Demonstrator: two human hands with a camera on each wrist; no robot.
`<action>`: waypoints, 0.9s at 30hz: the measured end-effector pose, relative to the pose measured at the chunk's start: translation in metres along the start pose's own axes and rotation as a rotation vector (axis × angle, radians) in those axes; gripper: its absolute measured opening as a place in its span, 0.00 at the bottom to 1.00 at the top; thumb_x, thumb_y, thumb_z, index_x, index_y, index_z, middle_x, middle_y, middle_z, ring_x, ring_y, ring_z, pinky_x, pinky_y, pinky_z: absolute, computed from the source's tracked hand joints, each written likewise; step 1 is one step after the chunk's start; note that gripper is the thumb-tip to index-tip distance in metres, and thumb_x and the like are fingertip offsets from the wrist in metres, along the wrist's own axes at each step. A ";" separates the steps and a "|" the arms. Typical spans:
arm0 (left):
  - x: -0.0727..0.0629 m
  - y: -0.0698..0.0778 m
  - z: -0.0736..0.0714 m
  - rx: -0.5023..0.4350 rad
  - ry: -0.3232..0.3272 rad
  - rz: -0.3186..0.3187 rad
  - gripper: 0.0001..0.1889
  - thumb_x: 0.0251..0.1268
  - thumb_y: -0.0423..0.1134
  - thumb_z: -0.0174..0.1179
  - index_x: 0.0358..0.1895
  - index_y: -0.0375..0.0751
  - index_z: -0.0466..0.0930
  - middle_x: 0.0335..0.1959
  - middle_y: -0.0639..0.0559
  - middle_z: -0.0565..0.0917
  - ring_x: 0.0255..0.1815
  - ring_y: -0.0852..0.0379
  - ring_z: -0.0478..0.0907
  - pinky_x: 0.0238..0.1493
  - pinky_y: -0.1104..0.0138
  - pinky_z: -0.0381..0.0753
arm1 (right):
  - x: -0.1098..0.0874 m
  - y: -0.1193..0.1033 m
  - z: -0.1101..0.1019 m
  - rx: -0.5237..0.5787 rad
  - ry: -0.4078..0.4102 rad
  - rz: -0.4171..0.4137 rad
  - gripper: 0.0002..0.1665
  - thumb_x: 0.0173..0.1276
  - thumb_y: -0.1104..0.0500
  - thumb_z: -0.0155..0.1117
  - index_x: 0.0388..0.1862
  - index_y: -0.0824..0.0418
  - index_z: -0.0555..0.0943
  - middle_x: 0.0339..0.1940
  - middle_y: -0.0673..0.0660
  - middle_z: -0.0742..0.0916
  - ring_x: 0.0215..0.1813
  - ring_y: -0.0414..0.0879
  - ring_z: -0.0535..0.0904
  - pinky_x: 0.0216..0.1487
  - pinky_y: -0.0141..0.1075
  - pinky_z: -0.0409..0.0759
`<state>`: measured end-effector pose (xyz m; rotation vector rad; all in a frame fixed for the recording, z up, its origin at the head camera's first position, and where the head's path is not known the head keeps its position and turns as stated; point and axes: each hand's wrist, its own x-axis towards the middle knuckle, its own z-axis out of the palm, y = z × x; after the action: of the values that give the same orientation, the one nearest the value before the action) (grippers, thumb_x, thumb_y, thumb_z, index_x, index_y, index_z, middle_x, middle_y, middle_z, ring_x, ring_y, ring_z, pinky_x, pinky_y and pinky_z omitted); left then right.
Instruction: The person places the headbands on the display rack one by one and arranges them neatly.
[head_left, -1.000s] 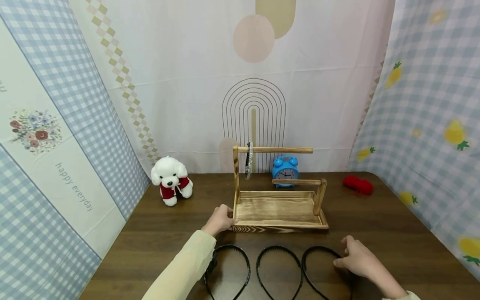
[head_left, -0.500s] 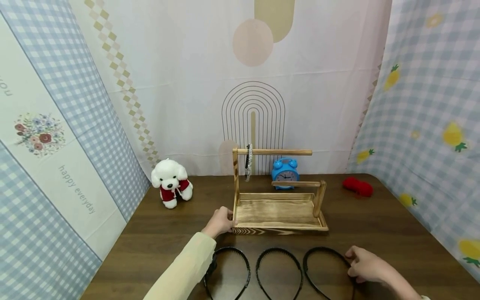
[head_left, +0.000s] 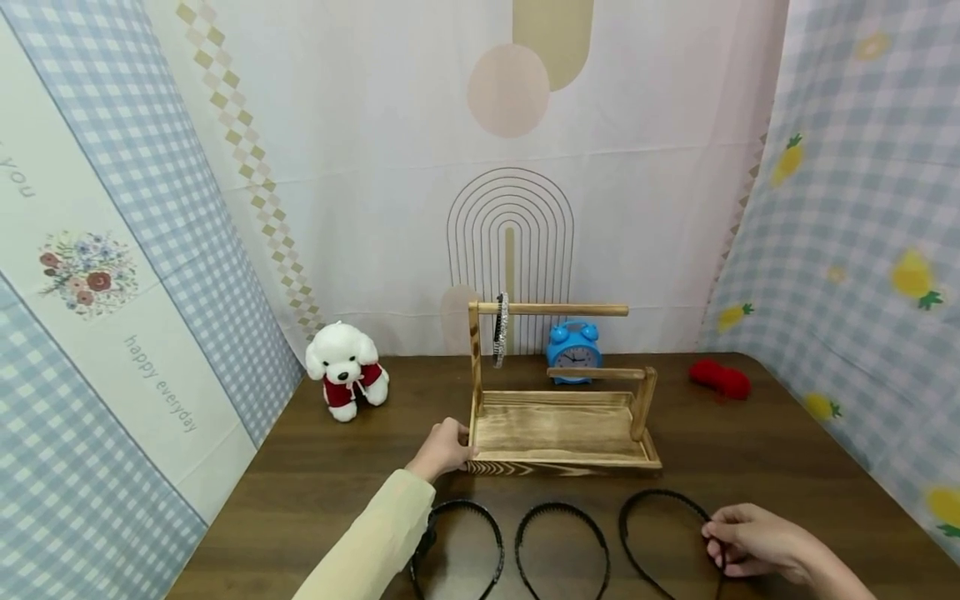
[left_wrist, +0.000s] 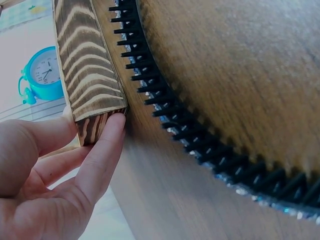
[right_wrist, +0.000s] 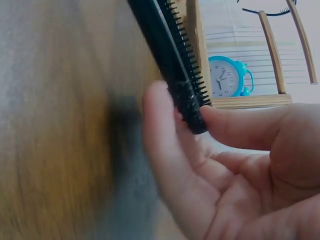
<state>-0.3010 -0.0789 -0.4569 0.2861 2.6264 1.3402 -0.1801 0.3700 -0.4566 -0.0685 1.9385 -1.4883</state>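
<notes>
In the head view a wooden stand point(head_left: 570, 469) with a shallow tray and two horizontal bars stands mid-table. My left hand point(head_left: 442, 450) grips its front left corner; the left wrist view shows thumb and fingers around the patterned wood point(left_wrist: 90, 60). With thumb and fingers my right hand point(head_left: 761, 542) pinches the side of a black toothed headband point(head_left: 663, 492), the rightmost of the row. Close up, the right wrist view shows this headband point(right_wrist: 162, 45) between thumb and fingertips. Two more headbands lie to its left, one in the middle point(head_left: 555, 505) and one point(head_left: 465, 502) by my left sleeve.
A silvery headband point(head_left: 501, 333) hangs on the stand's upper bar point(head_left: 562, 309). Behind the stand is a blue alarm clock point(head_left: 574, 354). A white plush dog point(head_left: 341, 362) sits at the back left, and a red bundle point(head_left: 720, 379) lies back right. Fabric hangs around the table.
My right hand has closed on the rightmost headband and shifted it a little to the right. My left hand has stayed at the stand's corner.
</notes>
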 end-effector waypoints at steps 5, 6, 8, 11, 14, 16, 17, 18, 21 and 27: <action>0.001 0.000 0.001 0.002 0.001 0.003 0.14 0.62 0.25 0.63 0.48 0.18 0.79 0.32 0.36 0.84 0.27 0.50 0.83 0.27 0.64 0.86 | 0.001 0.003 -0.005 0.110 -0.049 -0.064 0.13 0.81 0.56 0.44 0.45 0.64 0.71 0.38 0.55 0.83 0.40 0.45 0.83 0.45 0.39 0.86; 0.001 -0.001 0.001 0.006 0.003 0.000 0.14 0.63 0.25 0.63 0.49 0.18 0.79 0.32 0.36 0.84 0.27 0.50 0.83 0.27 0.64 0.86 | 0.001 0.002 -0.005 0.132 -0.056 -0.084 0.13 0.81 0.55 0.44 0.46 0.64 0.71 0.38 0.56 0.83 0.41 0.47 0.83 0.47 0.40 0.86; 0.001 -0.001 0.001 0.010 0.008 -0.006 0.14 0.63 0.26 0.63 0.49 0.18 0.79 0.32 0.37 0.84 0.27 0.50 0.83 0.27 0.64 0.86 | 0.003 0.001 -0.004 0.162 -0.058 -0.119 0.13 0.81 0.54 0.43 0.47 0.64 0.69 0.40 0.57 0.83 0.43 0.49 0.84 0.49 0.43 0.85; 0.002 -0.002 0.001 0.014 0.011 -0.002 0.14 0.62 0.25 0.63 0.48 0.18 0.79 0.31 0.38 0.84 0.27 0.50 0.83 0.27 0.65 0.86 | 0.003 -0.002 -0.003 0.170 -0.022 -0.150 0.13 0.81 0.54 0.44 0.47 0.63 0.69 0.40 0.58 0.83 0.45 0.52 0.84 0.51 0.45 0.85; 0.002 -0.003 0.001 0.014 0.012 0.006 0.14 0.62 0.25 0.63 0.48 0.18 0.79 0.31 0.38 0.84 0.27 0.51 0.83 0.26 0.65 0.86 | 0.003 -0.006 -0.002 0.166 0.025 -0.159 0.13 0.81 0.53 0.45 0.46 0.62 0.70 0.40 0.58 0.83 0.46 0.53 0.84 0.52 0.45 0.85; 0.002 -0.003 0.002 0.016 0.012 0.007 0.13 0.62 0.25 0.63 0.48 0.18 0.79 0.31 0.37 0.84 0.27 0.50 0.83 0.26 0.65 0.86 | 0.001 -0.009 -0.001 0.179 0.050 -0.171 0.12 0.81 0.53 0.45 0.46 0.60 0.71 0.41 0.57 0.84 0.48 0.53 0.84 0.52 0.45 0.84; 0.002 -0.003 0.002 0.017 0.012 0.008 0.14 0.62 0.25 0.63 0.48 0.17 0.79 0.32 0.37 0.84 0.27 0.50 0.83 0.26 0.65 0.86 | 0.001 -0.010 -0.001 0.189 0.059 -0.182 0.12 0.81 0.52 0.45 0.46 0.59 0.72 0.41 0.56 0.84 0.48 0.53 0.84 0.53 0.45 0.84; 0.002 -0.003 0.001 0.017 0.013 0.007 0.14 0.62 0.25 0.63 0.48 0.17 0.78 0.32 0.37 0.84 0.27 0.50 0.83 0.26 0.65 0.86 | 0.000 -0.012 -0.002 0.200 0.067 -0.195 0.11 0.81 0.52 0.45 0.46 0.58 0.72 0.41 0.56 0.84 0.49 0.52 0.84 0.54 0.45 0.84; 0.002 -0.003 0.002 0.019 0.014 0.001 0.15 0.62 0.25 0.63 0.49 0.17 0.78 0.32 0.37 0.84 0.27 0.51 0.83 0.26 0.65 0.86 | -0.001 -0.017 -0.002 0.249 0.096 -0.242 0.10 0.81 0.53 0.45 0.46 0.55 0.73 0.42 0.54 0.83 0.51 0.51 0.84 0.56 0.44 0.83; 0.002 -0.004 0.002 0.018 0.018 0.002 0.14 0.62 0.25 0.63 0.48 0.18 0.79 0.31 0.38 0.84 0.27 0.51 0.83 0.26 0.65 0.86 | -0.002 -0.027 -0.001 0.326 0.181 -0.310 0.11 0.81 0.54 0.44 0.45 0.55 0.73 0.42 0.53 0.83 0.49 0.47 0.84 0.57 0.42 0.82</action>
<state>-0.3027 -0.0785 -0.4613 0.2809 2.6553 1.3266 -0.1883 0.3620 -0.4316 -0.0953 1.8574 -2.0627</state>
